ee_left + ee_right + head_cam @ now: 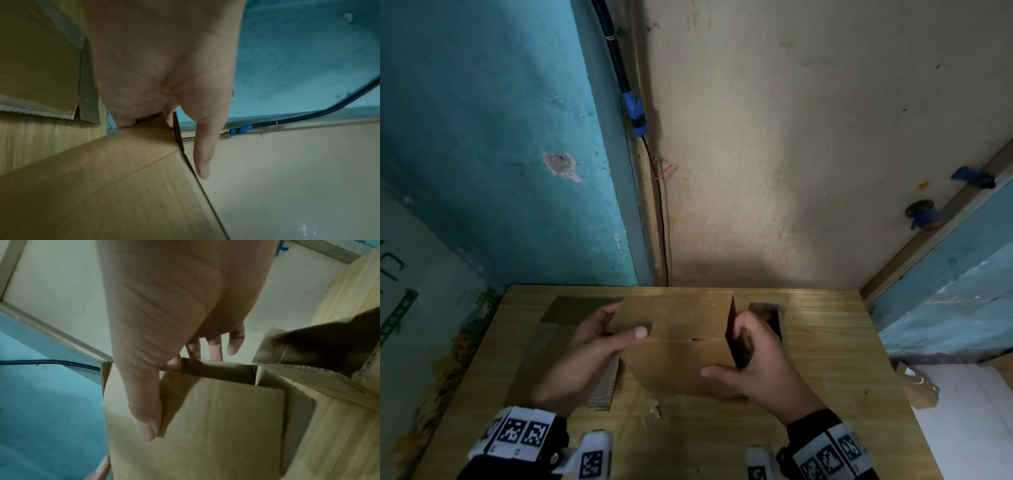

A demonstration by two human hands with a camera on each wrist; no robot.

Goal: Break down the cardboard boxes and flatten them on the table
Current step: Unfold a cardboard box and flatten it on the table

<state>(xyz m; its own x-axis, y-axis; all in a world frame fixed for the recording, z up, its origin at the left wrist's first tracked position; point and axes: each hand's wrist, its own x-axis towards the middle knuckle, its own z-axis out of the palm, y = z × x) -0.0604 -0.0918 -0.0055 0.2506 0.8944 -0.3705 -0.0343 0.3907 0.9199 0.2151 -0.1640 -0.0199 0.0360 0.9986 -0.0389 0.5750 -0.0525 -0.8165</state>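
The person is holding a box (674,342) above the table (825,359), between both hands. The left hand (589,346) is gripping its left end, thumb lying on top and fingers hidden behind. The right hand (760,356) is pinching the right end flap, thumb on the near face. Flattened cardboard (541,356) is lying at the left, and an open box (774,317) is standing just beyond the right hand.

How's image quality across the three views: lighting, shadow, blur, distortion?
Head: dim, wide-angle bending at the edges; soft shadow on the wall behind the box; hands sharp. Left wrist: left hand fills the frame, soft and close; box mildly blurred; cable curves from distortion. Right wrist: right hand soft, second box dark inside.
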